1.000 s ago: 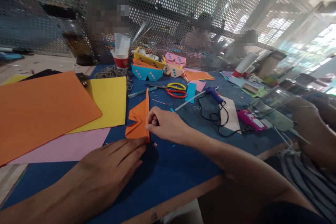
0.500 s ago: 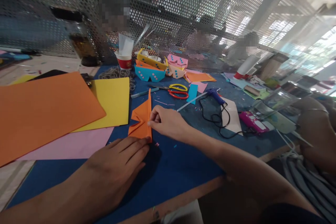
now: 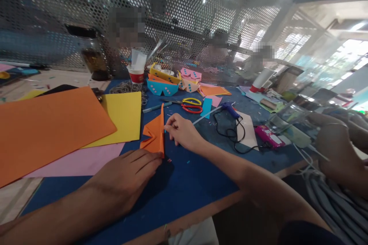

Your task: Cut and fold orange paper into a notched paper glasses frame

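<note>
A folded piece of orange paper [image 3: 152, 134] lies on the blue table top, with a narrow strip standing up along its right edge. My left hand [image 3: 132, 176] rests flat, fingers stretched out, on the paper's near edge; its thumb is hidden. At the right edge, my right hand [image 3: 182, 132] has thumb and fingers pinched together against the raised strip. Just beyond the paper are a blue pen [image 3: 156, 107] and scissors [image 3: 191, 105] with yellow and red handles.
Large orange [image 3: 51, 126] and yellow sheets [image 3: 126, 118] lie left. Paper glasses [image 3: 162, 87] and a cup [image 3: 135, 73] stand behind. To the right are a glue gun [image 3: 230, 110] with its cord, a pink power strip [image 3: 268, 136] and another person's arm [image 3: 330, 141]. A perforated screen rises behind.
My right hand has shifted slightly up along the paper's right edge, away from my left hand. The left hand stays on the near edge. The camera view has tilted a little.
</note>
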The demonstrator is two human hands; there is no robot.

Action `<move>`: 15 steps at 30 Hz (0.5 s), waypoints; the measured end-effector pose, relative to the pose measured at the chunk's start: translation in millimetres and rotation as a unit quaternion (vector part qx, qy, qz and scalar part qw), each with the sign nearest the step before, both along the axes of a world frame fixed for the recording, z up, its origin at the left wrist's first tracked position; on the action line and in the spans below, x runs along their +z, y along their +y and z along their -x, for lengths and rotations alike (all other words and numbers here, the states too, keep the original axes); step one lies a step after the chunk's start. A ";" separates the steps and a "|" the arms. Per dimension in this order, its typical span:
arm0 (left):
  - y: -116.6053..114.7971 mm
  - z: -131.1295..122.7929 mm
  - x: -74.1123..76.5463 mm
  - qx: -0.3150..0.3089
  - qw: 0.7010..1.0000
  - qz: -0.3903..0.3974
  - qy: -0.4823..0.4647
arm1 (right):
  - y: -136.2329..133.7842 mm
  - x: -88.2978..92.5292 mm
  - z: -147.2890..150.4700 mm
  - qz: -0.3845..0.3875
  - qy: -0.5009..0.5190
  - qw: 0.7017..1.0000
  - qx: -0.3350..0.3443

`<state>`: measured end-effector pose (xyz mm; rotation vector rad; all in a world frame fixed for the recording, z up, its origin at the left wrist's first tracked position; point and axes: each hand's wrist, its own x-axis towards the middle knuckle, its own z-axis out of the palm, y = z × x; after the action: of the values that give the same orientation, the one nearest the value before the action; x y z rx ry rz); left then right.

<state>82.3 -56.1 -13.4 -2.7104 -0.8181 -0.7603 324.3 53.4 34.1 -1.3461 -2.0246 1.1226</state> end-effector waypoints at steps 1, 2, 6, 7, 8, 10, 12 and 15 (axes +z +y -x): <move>3.9 0.2 -0.7 -0.012 1.000 0.000 -0.001 | 0.6 -2.5 -1.5 -0.005 0.021 1.000 -0.004; 7.4 0.2 -0.9 -0.016 1.000 0.003 0.003 | 1.4 -4.7 -2.9 -0.020 0.029 0.999 -0.004; 16.2 -4.0 -2.0 -0.010 1.000 0.020 0.017 | 7.2 -10.3 -7.7 -0.146 -0.018 0.989 -0.006; 17.1 -5.6 -3.2 -0.004 0.999 0.028 0.019 | 9.0 -11.0 -8.8 -0.170 -0.032 0.985 -0.006; 17.8 -7.1 -4.7 0.006 0.999 0.035 0.021 | 10.7 -11.7 -10.0 -0.187 -0.043 0.981 -0.006; 18.6 -9.3 -7.4 0.023 0.999 0.037 0.021 | 13.8 -13.3 -12.4 -0.212 -0.060 0.975 -0.002; 19.0 -9.8 -7.7 0.028 0.999 0.025 0.031 | 16.2 -15.2 -14.7 -0.238 -0.069 0.969 0.007; 19.1 -7.8 -3.0 0.010 0.999 -0.020 0.037 | 19.1 -17.4 -18.2 -0.291 -0.070 0.954 0.023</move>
<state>90.1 -37.1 -16.3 -2.6741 -0.8044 -0.6593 342.5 72.5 16.7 -1.0922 -2.2506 0.3882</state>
